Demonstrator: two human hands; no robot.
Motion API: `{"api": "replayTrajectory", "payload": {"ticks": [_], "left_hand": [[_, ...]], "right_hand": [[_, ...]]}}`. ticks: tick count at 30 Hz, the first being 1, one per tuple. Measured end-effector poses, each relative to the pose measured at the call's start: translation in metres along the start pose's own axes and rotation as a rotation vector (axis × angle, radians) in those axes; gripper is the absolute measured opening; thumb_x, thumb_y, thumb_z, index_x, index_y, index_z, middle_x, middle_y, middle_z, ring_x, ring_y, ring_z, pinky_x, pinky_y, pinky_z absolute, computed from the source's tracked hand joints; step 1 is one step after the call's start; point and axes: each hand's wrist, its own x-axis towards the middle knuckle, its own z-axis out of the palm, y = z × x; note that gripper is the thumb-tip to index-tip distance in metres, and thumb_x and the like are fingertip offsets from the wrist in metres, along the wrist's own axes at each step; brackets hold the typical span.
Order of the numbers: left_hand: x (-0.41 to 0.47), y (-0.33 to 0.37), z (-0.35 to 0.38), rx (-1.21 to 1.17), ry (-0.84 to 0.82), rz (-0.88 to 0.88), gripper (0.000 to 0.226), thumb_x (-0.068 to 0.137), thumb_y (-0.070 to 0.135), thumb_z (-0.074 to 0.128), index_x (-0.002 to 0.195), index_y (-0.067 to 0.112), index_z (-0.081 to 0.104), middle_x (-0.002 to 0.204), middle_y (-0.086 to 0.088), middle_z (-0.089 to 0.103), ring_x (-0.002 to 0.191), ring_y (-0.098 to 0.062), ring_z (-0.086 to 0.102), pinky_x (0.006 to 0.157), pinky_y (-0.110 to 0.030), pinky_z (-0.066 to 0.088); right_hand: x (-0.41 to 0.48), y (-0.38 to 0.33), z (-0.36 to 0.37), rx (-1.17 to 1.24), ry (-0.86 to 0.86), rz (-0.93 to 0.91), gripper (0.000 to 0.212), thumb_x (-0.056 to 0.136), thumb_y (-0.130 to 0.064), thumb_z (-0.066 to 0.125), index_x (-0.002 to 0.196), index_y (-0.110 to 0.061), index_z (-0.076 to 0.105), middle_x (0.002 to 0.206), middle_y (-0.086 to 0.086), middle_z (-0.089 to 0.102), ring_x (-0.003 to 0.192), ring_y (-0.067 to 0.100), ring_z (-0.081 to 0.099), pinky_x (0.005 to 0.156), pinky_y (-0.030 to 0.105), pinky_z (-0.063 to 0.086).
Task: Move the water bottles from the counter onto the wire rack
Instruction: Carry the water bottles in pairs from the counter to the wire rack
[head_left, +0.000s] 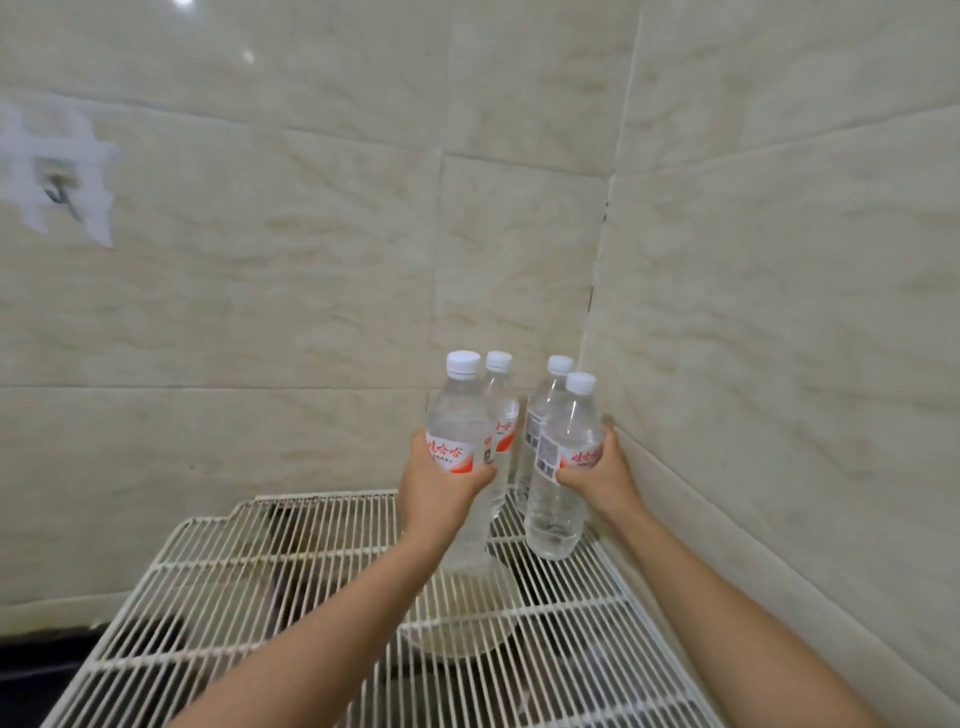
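**Two more water bottles reach the rack's far corner**

A person's left hand (441, 491) and right hand (602, 475) each carry one capped water bottle at the far right corner of the wire rack (249, 571). The fingers (480, 474) of both hands curl firmly round the labelled waist, the left on the left bottle (457, 410) and the right on the right bottle (556, 519). Both bottles are upright with their bases low at the rack's wires; whether either has touched down cannot be told. Just behind them, at the rack's back edge, stand the rear left bottle (503, 400) and the rear right bottle (545, 400).

The bottles look full nearly to the neck, so each is probably weighty for its size. The thin clear plastic is likely to give a little under a squeeze. The label band seems the surest place to hold, being less slick than the bare wall. A narrow base on spaced wires may rock, so each bottle wants setting down squarely across the rack's wires.
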Motion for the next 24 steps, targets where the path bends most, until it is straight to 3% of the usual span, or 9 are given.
{"api": "replayTrajectory", "payload": {"ticks": [3, 6, 10, 14, 19, 22, 24], "left_hand": [[0.004, -0.001, 0.033, 0.034, 0.024, 0.007, 0.046, 0.058, 0.036, 0.079, 0.087, 0.036, 0.043, 0.088, 0.005, 0.062, 0.077, -0.016, 0.062, 0.070, -0.038, 0.055], [0.006, -0.005, 0.060, 0.084, 0.041, 0.012, 0.065, 0.057, 0.049, 0.078, 0.110, 0.025, 0.046, 0.101, -0.002, 0.062, 0.089, -0.024, 0.062, 0.078, -0.045, 0.054], [0.006, -0.015, 0.082, 0.165, 0.135, 0.000, 0.080, 0.058, 0.054, 0.075, 0.123, 0.020, 0.043, 0.114, -0.005, 0.058, 0.102, -0.026, 0.058, 0.084, -0.046, 0.052], [0.006, -0.020, 0.090, 0.191, 0.141, -0.033, 0.084, 0.058, 0.053, 0.075, 0.125, 0.018, 0.040, 0.120, -0.008, 0.056, 0.106, -0.028, 0.056, 0.088, -0.049, 0.050], [0.007, -0.023, 0.088, 0.196, 0.083, -0.043, 0.091, 0.059, 0.048, 0.077, 0.132, 0.016, 0.032, 0.128, -0.009, 0.051, 0.116, -0.030, 0.051, 0.094, -0.052, 0.046], [0.000, -0.032, 0.082, 0.107, -0.027, 0.015, 0.091, 0.057, 0.038, 0.081, 0.132, 0.028, 0.030, 0.127, -0.002, 0.052, 0.116, -0.024, 0.053, 0.095, -0.051, 0.047], [-0.003, -0.037, 0.076, 0.048, -0.124, 0.062, 0.083, 0.059, 0.027, 0.082, 0.118, 0.053, 0.031, 0.115, 0.012, 0.056, 0.107, -0.011, 0.057, 0.084, -0.036, 0.052]], "right_hand": [[-0.004, 0.004, -0.002, -0.027, 0.065, -0.034, 0.075, 0.033, -0.035, 0.076, 0.098, -0.054, 0.044, 0.093, -0.022, 0.063, 0.086, 0.000, 0.064, 0.075, 0.028, 0.055], [-0.003, 0.008, -0.006, 0.009, 0.074, -0.067, 0.073, 0.042, -0.022, 0.081, 0.102, -0.046, 0.049, 0.101, -0.019, 0.065, 0.088, -0.005, 0.063, 0.070, 0.013, 0.050], [0.000, 0.010, -0.010, 0.036, 0.036, -0.067, 0.072, 0.054, -0.002, 0.083, 0.105, -0.037, 0.046, 0.105, -0.015, 0.062, 0.095, -0.003, 0.060, 0.074, 0.015, 0.049], [-0.005, 0.006, -0.008, 0.030, -0.026, -0.071, 0.085, 0.057, -0.004, 0.081, 0.128, -0.027, 0.040, 0.114, -0.015, 0.060, 0.102, -0.002, 0.058, 0.085, 0.023, 0.049], [-0.013, 0.001, -0.009, 0.016, -0.050, -0.073, 0.095, 0.054, -0.011, 0.084, 0.132, -0.033, 0.034, 0.126, -0.004, 0.058, 0.116, 0.015, 0.057, 0.097, 0.045, 0.049], [-0.017, 0.002, -0.004, -0.007, -0.043, -0.056, 0.093, 0.051, -0.011, 0.088, 0.128, -0.032, 0.039, 0.118, -0.001, 0.064, 0.108, 0.016, 0.062, 0.092, 0.047, 0.052], [-0.022, 0.000, -0.002, -0.052, -0.024, -0.027, 0.093, 0.050, -0.016, 0.089, 0.126, -0.036, 0.039, 0.116, -0.004, 0.064, 0.105, 0.013, 0.063, 0.090, 0.045, 0.053]]}}
